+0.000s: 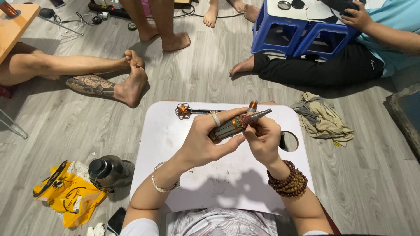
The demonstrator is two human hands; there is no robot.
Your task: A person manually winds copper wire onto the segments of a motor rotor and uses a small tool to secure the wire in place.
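Left hand [204,142] closed around the body of a motor armature [232,126], thumb underneath, ringed finger across the top. Right hand [262,137] gripping the same armature at its copper-banded end, fingertips pinched near the grey shaft. Armature held tilted, shaft end up and to the right, just above the white lap table [175,144]. Second, flower-shaped copper part [183,110] lying on the table's far edge, apart from both hands. Round cup hole [288,141] just beside the right hand. Dark bottle [110,171] and yellow bag [70,194] on the grey floor [372,175] left of the table. Crumpled cloth [321,118] on the right.
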